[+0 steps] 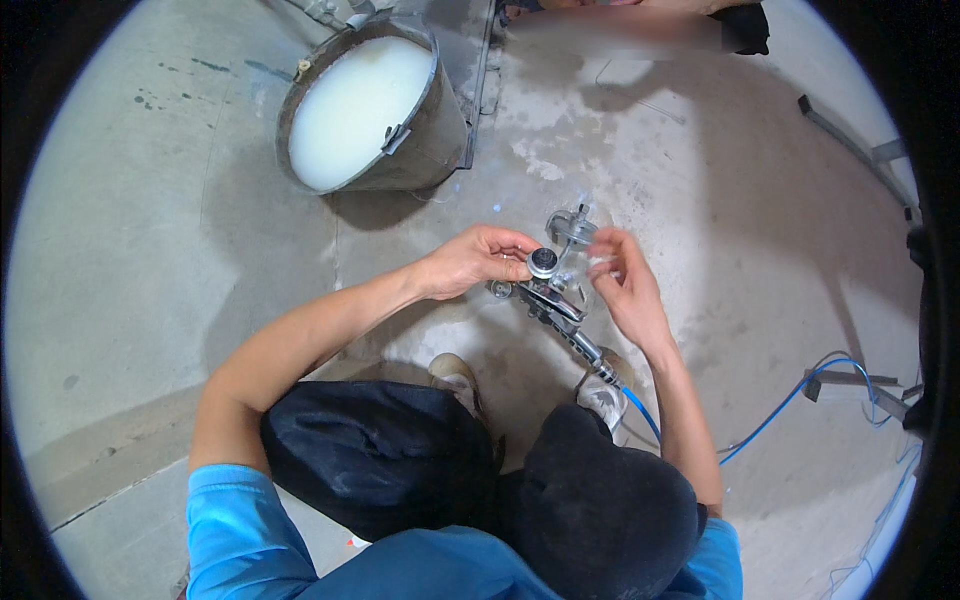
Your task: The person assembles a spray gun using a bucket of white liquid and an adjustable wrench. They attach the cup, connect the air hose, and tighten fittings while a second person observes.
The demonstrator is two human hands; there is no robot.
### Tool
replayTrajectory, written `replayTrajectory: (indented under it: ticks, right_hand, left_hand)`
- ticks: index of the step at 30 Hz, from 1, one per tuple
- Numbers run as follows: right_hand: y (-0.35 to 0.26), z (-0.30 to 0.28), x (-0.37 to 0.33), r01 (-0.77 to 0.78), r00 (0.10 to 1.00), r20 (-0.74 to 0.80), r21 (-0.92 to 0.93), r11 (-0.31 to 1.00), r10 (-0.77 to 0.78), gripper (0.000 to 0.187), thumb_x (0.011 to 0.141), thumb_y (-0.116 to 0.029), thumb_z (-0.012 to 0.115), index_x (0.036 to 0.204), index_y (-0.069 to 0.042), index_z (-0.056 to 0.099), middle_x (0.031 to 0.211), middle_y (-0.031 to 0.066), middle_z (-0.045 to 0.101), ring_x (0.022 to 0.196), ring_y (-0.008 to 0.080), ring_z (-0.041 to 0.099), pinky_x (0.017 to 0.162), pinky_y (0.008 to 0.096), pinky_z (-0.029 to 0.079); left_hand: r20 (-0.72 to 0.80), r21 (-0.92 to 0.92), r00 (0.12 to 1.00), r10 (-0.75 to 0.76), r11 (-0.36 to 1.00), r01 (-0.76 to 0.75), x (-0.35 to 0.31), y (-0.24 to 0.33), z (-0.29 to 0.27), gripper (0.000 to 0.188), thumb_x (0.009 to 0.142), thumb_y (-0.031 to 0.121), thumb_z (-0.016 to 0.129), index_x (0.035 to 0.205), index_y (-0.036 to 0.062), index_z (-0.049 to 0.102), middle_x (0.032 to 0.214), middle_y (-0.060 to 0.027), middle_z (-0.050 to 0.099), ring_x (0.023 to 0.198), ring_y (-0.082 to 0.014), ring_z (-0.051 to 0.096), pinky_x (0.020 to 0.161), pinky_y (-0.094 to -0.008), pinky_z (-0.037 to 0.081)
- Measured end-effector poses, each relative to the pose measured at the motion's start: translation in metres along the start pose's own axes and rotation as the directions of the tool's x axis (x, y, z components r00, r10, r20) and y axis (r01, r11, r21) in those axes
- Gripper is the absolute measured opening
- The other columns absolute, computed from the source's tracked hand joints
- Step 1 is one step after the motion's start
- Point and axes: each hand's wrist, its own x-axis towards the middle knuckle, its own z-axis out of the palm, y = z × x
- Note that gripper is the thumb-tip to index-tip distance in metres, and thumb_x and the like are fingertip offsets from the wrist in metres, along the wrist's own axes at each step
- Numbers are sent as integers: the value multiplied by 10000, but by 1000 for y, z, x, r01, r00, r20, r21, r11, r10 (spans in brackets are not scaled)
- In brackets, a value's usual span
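Observation:
A metal spray gun [556,309] lies at an angle between my hands, above the floor and in front of my shoes. My left hand [468,264] is closed on it, thumb and fingers beside a round knob with a black top [542,262]. My right hand [630,288] is to the right of the gun, its fingers loosely curled and apart, the fingertips slightly blurred. Close to those fingertips is a round, partly see-through part with a metal stem [572,226]; whether it joins the gun I cannot tell. A blue hose [642,408] runs from the gun's lower end.
A dark bucket [425,160] of milky white liquid stands on the floor at the far left. Beyond, a blurred person [620,30] shows at the top edge. The blue hose passes a metal stand foot [850,386] on the right. A bent metal bar [850,148] lies at the far right.

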Motion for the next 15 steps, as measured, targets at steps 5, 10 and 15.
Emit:
replayTrajectory:
  ticks: [5, 10, 15]
  right_hand:
    - [-13, -1, -16, -419, 847, 397, 86, 904, 355, 448, 1042, -458, 566, 1173, -40, 662, 1035, 28, 677, 894, 114, 604, 790, 282, 496]
    - [-15, 14, -22, -336, 834, 491, 88, 938, 253, 474, 1017, -469, 611, 1202, -36, 658, 1043, 56, 676, 896, 112, 613, 798, 277, 497]
    - [-17, 21, -27, -497, 767, 542, 165, 852, 342, 437, 1010, -372, 646, 1265, -20, 610, 1040, 82, 675, 820, 161, 696, 627, 297, 546]
  left_hand:
    - [-2, -67, 1000, 1, 998, -1, -3, 4, -5, 299, 972, 65, 672, 1269, 34, 665, 1151, -31, 712, 1053, -112, 645, 937, -300, 518]
    - [29, -159, 998, -48, 986, 52, -5, 1, -6, 315, 989, 60, 645, 1303, 36, 636, 1183, -54, 702, 1064, -134, 656, 940, -314, 527]
    - [-16, -178, 996, -88, 980, 84, -5, -1, -10, 321, 1009, 78, 624, 1326, 35, 608, 1198, -71, 698, 1068, -154, 665, 936, -323, 538]
